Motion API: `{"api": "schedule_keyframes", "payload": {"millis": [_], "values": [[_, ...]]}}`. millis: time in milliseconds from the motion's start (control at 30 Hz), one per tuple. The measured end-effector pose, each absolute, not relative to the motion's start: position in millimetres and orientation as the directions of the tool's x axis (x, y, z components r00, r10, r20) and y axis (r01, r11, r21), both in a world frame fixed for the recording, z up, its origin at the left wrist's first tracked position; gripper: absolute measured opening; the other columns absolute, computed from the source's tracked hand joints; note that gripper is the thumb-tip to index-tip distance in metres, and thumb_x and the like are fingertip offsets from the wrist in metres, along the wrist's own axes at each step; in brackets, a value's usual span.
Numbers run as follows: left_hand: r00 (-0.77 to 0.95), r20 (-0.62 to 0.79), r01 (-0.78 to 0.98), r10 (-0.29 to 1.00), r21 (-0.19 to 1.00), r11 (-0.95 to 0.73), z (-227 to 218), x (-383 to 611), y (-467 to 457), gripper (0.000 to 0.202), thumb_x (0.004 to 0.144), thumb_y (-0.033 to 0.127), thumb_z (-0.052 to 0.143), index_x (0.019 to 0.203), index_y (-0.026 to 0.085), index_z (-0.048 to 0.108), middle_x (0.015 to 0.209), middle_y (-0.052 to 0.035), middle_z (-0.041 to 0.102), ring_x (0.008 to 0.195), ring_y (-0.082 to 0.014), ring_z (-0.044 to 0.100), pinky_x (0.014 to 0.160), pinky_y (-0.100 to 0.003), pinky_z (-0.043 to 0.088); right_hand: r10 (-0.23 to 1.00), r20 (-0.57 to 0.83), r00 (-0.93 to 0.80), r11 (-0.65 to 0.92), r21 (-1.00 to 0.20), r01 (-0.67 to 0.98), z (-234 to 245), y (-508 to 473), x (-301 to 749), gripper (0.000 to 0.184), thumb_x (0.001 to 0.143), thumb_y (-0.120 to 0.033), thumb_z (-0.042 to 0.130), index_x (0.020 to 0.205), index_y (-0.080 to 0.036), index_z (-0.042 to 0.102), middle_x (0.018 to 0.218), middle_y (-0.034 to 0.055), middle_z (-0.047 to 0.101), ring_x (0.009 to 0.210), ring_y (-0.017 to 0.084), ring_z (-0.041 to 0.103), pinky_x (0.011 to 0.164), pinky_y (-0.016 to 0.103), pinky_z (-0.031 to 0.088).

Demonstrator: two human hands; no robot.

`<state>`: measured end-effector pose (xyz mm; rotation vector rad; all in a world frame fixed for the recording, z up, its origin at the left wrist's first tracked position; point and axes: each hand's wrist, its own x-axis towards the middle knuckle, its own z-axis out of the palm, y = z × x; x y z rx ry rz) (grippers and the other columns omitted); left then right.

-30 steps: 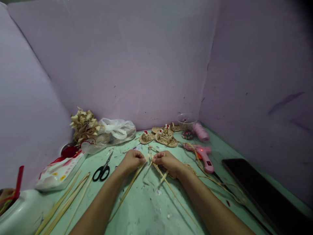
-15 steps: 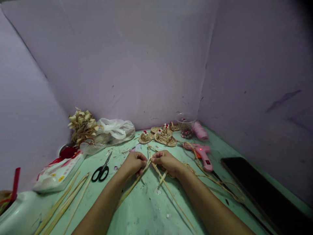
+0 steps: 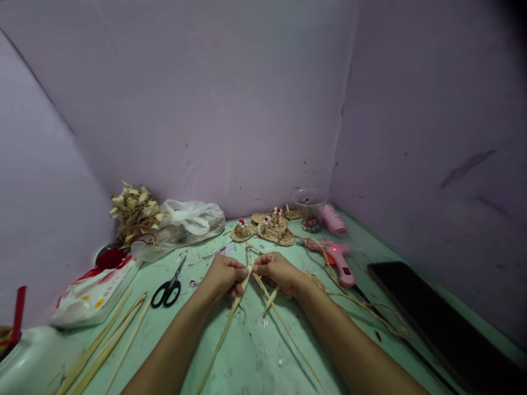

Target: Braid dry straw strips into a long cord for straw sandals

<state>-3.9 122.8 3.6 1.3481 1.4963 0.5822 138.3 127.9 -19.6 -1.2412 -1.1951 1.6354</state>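
Observation:
Over the middle of the table, my left hand (image 3: 224,276) and my right hand (image 3: 279,272) meet fingertip to fingertip, both pinching a braid of pale dried plant fibre (image 3: 250,269). From the left fingers a flat loose strip (image 3: 219,343) trails down toward me. Thinner strands (image 3: 288,323) run from the right fingers down to the right. A short pale strip end (image 3: 270,298) hangs beneath my right hand. Beyond the fingertips the braid continues to a narrow end on the table. More braided cord (image 3: 315,281) lies behind the right wrist, partly hidden by it.
Scissors (image 3: 167,289) and loose fibre strips (image 3: 105,351) lie to the left. At the back are woven pieces with red and white beads (image 3: 275,233), a plastic bag (image 3: 193,219) and a bead cup (image 3: 310,211). On the right rest a pink glue gun (image 3: 338,255), its cable, and a dark phone-like slab (image 3: 436,318).
The flat strip at my left hand has swung from lying along the forearm to hanging more freely, its wider face showing. Both hands stay pinched together; the view has shifted slightly.

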Motion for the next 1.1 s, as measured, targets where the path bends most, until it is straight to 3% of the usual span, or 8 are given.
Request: {"api": "schedule_keyframes", "payload": {"millis": [233,333,400,567,833,1100], "values": [[0.142,-0.416,0.375,0.898,0.862,0.34,3.9,-4.1,121.3,0.011,0.062,0.02,0.055,0.058,0.01,0.054,0.035,0.0008,0.048,0.027,-0.0073,0.04,0.028,-0.016,0.026,0.927,-0.279,-0.251,-0.296,-0.955,-0.033,-18.6,127.7,138.0,0.004,0.06,-0.016,0.057,0.06,-0.013,0.054,0.036,-0.0074,0.042,0.031,0.003,0.025,0.036,0.02,0.014],[0.147,-0.45,0.291,0.881,0.871,0.396,5.3,-0.4,119.7,0.007,0.063,0.016,0.055,0.06,0.011,0.05,0.044,-0.0005,0.055,0.027,-0.005,0.038,0.026,-0.015,0.023,0.919,-0.279,-0.28,-0.301,-0.953,-0.041,-17.8,127.0,138.5,0.004,0.06,-0.016,0.056,0.06,-0.012,0.055,0.038,-0.0052,0.048,0.031,0.003,0.027,0.036,0.02,0.013],[0.144,-0.463,0.193,0.875,0.88,0.434,4.2,2.6,119.4,0.006,0.062,0.011,0.053,0.063,0.012,0.047,0.05,-0.0012,0.057,0.03,-0.0056,0.042,0.027,-0.014,0.026,0.918,-0.268,-0.292,-0.298,-0.953,-0.061,-17.7,126.6,138.9,0.004,0.06,-0.016,0.057,0.059,-0.012,0.055,0.04,-0.0035,0.051,0.031,0.003,0.029,0.036,0.02,0.014],[0.066,-0.495,0.062,0.867,0.869,0.491,0.0,9.1,118.8,0.017,0.06,0.0,0.047,0.066,0.015,0.041,0.042,0.0016,0.051,0.036,-0.0112,0.051,0.031,-0.016,0.036,0.929,-0.267,-0.257,-0.297,-0.951,-0.085,-18.7,126.8,138.4,0.005,0.057,-0.013,0.058,0.058,-0.012,0.054,0.038,-0.0058,0.046,0.031,0.003,0.029,0.036,0.02,0.014],[0.1,-0.46,0.046,0.882,0.888,0.458,2.8,5.9,117.8,0.003,0.064,0.008,0.051,0.061,0.008,0.051,0.048,-0.0032,0.054,0.039,-0.0101,0.053,0.036,-0.018,0.043,0.927,-0.283,-0.247,-0.31,-0.948,-0.076,-17.2,127.6,139.0,0.004,0.06,-0.014,0.057,0.059,-0.013,0.053,0.038,-0.0066,0.044,0.031,0.003,0.026,0.036,0.02,0.014],[0.047,-0.419,0.144,0.907,0.901,0.409,1.3,4.8,118.8,0.005,0.06,0.01,0.058,0.062,0.009,0.053,0.041,-0.0019,0.052,0.035,-0.009,0.048,0.037,-0.019,0.04,0.929,-0.287,-0.236,-0.312,-0.947,-0.078,-19.3,129.1,139.0,0.006,0.058,-0.013,0.058,0.061,-0.013,0.053,0.038,-0.0068,0.045,0.032,0.003,0.029,0.035,0.019,0.016]]}}
